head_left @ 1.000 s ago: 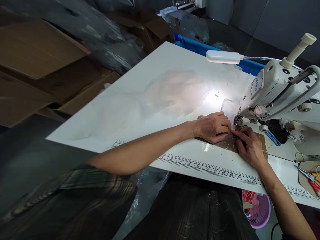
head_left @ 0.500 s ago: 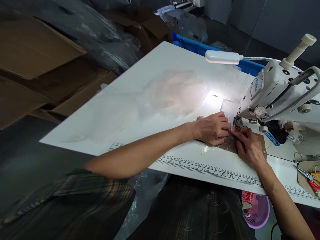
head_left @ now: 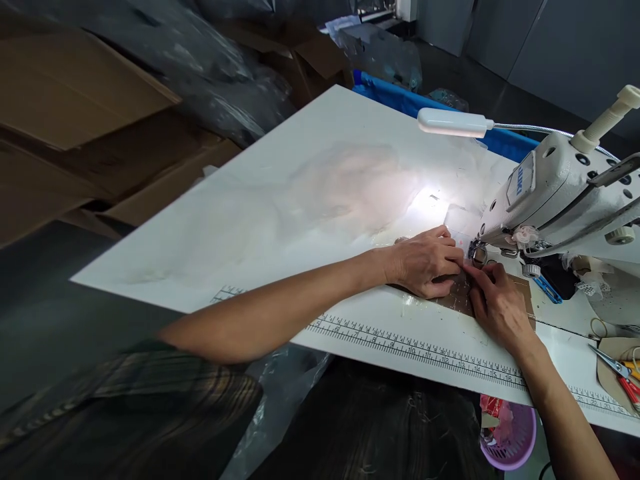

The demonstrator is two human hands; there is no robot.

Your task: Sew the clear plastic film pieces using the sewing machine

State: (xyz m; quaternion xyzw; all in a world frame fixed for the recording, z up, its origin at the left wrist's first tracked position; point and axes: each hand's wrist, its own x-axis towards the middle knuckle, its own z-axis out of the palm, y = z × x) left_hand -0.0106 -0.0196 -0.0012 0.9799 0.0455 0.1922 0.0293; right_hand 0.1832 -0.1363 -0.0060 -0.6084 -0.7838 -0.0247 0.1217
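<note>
Pale, sheer fabric (head_left: 345,187), faintly pink, spreads over the white table and reaches the sewing machine (head_left: 535,187). My left hand (head_left: 427,262) lies on the fabric just left of the presser foot (head_left: 479,253), its fingers curled and closed on the cloth. Close beside it, my right hand (head_left: 500,303) pinches the fabric edge in front of the needle area, thumb and forefinger together. The fingertips of both hands nearly meet. A brown plate (head_left: 460,297) shows beneath them. The exact bit of cloth between the fingers is too thin to make out.
A white lamp (head_left: 455,123) lights the table from above. Scissors (head_left: 611,360) lie at the right edge, near a blue thread snipper (head_left: 547,290). A printed ruler (head_left: 415,348) runs along the front edge. Below hangs a purple basket (head_left: 515,440); cardboard boxes (head_left: 75,87) stand left.
The view has shifted slightly, so the machine and lamp appear a little lower and further right. Both hands keep nearly the same place and grip by the presser foot.
</note>
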